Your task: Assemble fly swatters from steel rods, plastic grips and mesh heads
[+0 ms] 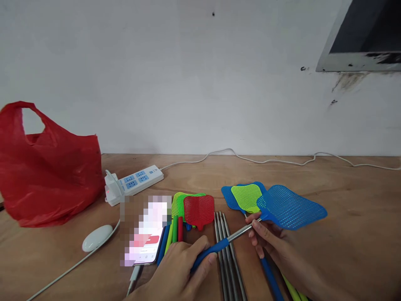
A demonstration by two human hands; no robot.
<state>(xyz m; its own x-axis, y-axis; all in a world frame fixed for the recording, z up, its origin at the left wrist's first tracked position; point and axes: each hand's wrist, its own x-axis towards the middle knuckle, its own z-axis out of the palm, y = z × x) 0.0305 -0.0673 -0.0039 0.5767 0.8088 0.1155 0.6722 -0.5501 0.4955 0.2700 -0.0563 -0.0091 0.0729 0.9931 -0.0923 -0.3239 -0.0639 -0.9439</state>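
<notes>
Between my two hands is a fly swatter (241, 232) with a blue mesh head, a metal rod and a blue grip. My left hand (184, 263) wraps round the blue grip. The fingers of my right hand (266, 234) pinch the rod just below the head. Several metal rods (225, 259) lie side by side under the swatter. Loose swatter heads, the front one red (199, 210), overlap beyond my left hand, with coloured grips (174, 229) near them. Behind my right hand lie other swatters with a yellow-green head (247, 197) and blue heads; their grips are partly hidden.
A lit phone (147, 246) with a charging cable lies left of my left hand. Further left are a white power strip (140, 179), a white oval device (97, 237) and a red plastic bag (50, 175). A white cord (269, 161) runs along the wall.
</notes>
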